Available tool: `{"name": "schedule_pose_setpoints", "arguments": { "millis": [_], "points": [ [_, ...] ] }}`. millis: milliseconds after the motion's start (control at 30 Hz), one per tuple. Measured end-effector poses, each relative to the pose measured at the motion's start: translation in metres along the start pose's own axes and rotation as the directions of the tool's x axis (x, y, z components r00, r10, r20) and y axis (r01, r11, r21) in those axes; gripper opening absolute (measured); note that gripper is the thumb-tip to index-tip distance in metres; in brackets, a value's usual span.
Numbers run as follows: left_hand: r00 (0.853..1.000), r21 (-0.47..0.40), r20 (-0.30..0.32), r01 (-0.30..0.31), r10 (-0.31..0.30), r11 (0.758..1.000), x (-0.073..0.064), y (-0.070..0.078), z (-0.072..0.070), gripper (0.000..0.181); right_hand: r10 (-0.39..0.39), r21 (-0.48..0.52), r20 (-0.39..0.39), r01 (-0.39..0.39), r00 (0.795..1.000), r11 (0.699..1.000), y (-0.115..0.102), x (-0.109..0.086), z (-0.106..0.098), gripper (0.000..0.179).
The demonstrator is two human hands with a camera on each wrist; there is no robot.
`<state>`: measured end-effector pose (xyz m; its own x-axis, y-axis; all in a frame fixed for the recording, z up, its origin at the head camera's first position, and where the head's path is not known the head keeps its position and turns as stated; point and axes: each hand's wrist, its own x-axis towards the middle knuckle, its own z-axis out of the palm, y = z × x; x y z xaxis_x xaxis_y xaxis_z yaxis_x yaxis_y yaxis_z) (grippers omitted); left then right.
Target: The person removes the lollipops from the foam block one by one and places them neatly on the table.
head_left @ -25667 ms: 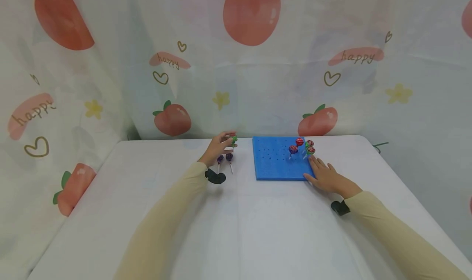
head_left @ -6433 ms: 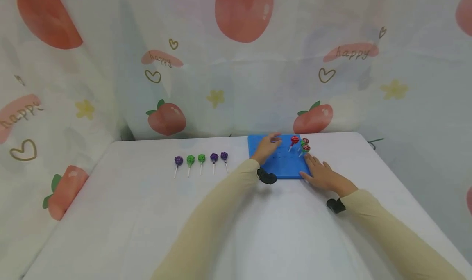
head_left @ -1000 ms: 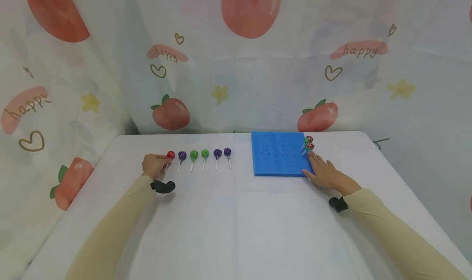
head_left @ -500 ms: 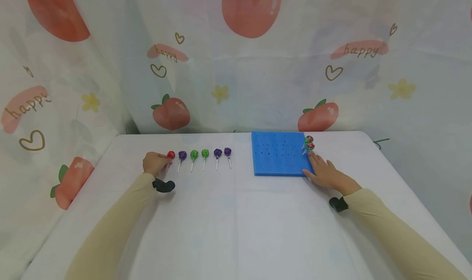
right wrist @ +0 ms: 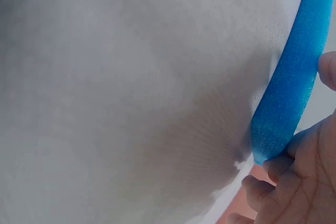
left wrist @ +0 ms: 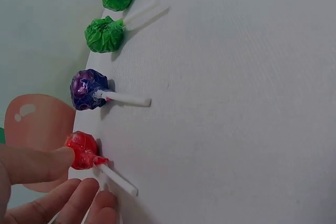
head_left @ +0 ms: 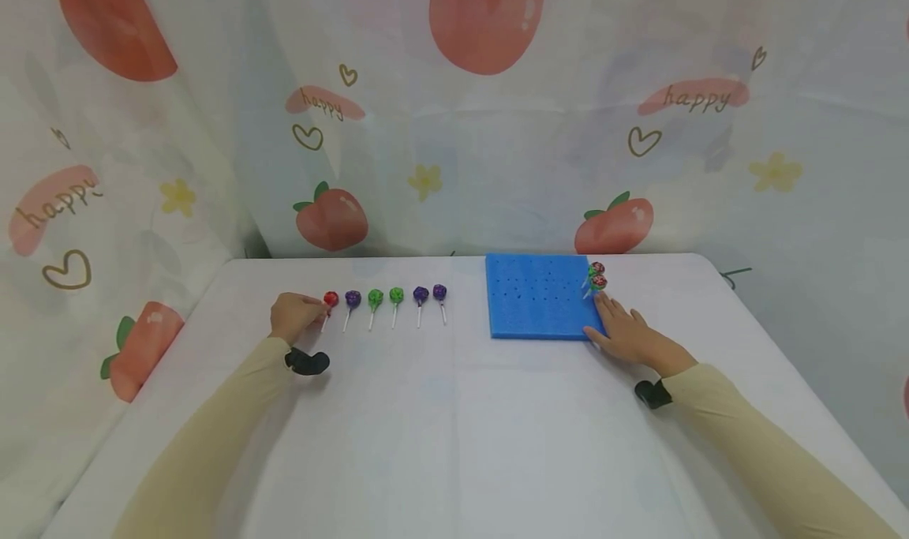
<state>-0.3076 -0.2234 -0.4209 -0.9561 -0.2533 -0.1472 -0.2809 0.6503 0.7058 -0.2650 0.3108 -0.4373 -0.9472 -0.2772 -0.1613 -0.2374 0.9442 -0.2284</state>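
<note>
A red lollipop (head_left: 331, 298) lies on the table at the left end of a row, its white stick toward the person. My left hand (head_left: 294, 316) is beside it; the thumb (left wrist: 50, 162) touches its wrapped head, while the other fingers spread loosely below, apart from the stick. To the right follow purple (head_left: 353, 299), green (head_left: 375, 298), green (head_left: 396, 295), purple (head_left: 420, 294) and purple (head_left: 440, 292) lollipops. My right hand (head_left: 625, 332) rests, fingers extended, against the right edge of a blue pegboard (head_left: 525, 318). Two red-and-green lollipops (head_left: 599, 282) stand tilted at that edge.
The white table (head_left: 454, 428) runs back to a fabric backdrop (head_left: 497, 144) printed with fruit. A fabric side wall (head_left: 142, 255) rises at the left. Dark straps with a camera sit on both wrists.
Earlier, red and purple lollipops stood in the board; now they lie in the row with the green ones. In the last half second my left hand slides slightly left, loosening from the red lollipop.
</note>
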Motion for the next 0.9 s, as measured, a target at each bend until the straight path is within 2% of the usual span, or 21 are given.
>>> {"name": "schedule_pose_setpoints", "arguments": {
  "millis": [100,167,233,300,400,500,600,633,733,900],
  "points": [
    [0.999,0.006,-0.023,-0.027,0.027,1.0,-0.001,-0.001,-0.004,0.034,0.0,0.005,0.0,0.0,1.0,1.0,-0.001,0.0,0.0,0.079],
    [0.995,0.018,-0.053,-0.078,0.079,0.997,-0.001,-0.002,-0.006,0.032,-0.002,0.008,-0.002,0.002,1.0,1.0,0.0,-0.001,-0.001,0.079],
    [0.987,0.022,-0.088,-0.133,0.135,0.991,-0.001,-0.002,-0.008,0.031,-0.003,0.011,-0.002,0.003,1.0,1.0,0.001,-0.001,-0.001,0.08],
    [0.972,0.037,-0.122,-0.197,0.2,0.98,0.0,-0.001,-0.01,0.029,-0.006,0.012,-0.004,0.006,1.0,1.0,0.002,0.0,-0.002,0.081],
    [0.937,0.07,-0.163,-0.302,0.31,0.951,0.002,0.0,-0.012,0.027,-0.004,0.001,-0.002,0.004,1.0,1.0,0.003,0.0,-0.002,0.081],
    [0.888,0.07,-0.173,-0.42,0.425,0.905,0.005,0.001,-0.014,0.026,-0.003,-0.008,-0.008,0.003,1.0,1.0,0.003,0.001,-0.001,0.079],
    [0.843,0.022,-0.153,-0.519,0.516,0.855,0.006,0.004,-0.015,0.027,-0.003,-0.01,-0.016,0.003,1.0,1.0,0.001,0.0,-0.003,0.078],
    [0.834,-0.002,-0.142,-0.539,0.533,0.842,0.006,0.005,-0.015,0.028,-0.005,-0.013,-0.019,0.005,1.0,1.0,0.0,-0.001,-0.003,0.078],
    [0.822,-0.069,-0.103,-0.568,0.56,0.82,0.006,0.009,-0.015,0.032,-0.007,-0.014,-0.02,0.007,1.0,1.0,-0.002,-0.001,-0.004,0.078],
    [0.823,-0.168,-0.023,-0.563,0.568,0.809,0.006,0.021,-0.008,0.039,-0.004,-0.006,-0.012,0.004,1.0,1.0,-0.003,-0.002,-0.003,0.078]
  ]
}}
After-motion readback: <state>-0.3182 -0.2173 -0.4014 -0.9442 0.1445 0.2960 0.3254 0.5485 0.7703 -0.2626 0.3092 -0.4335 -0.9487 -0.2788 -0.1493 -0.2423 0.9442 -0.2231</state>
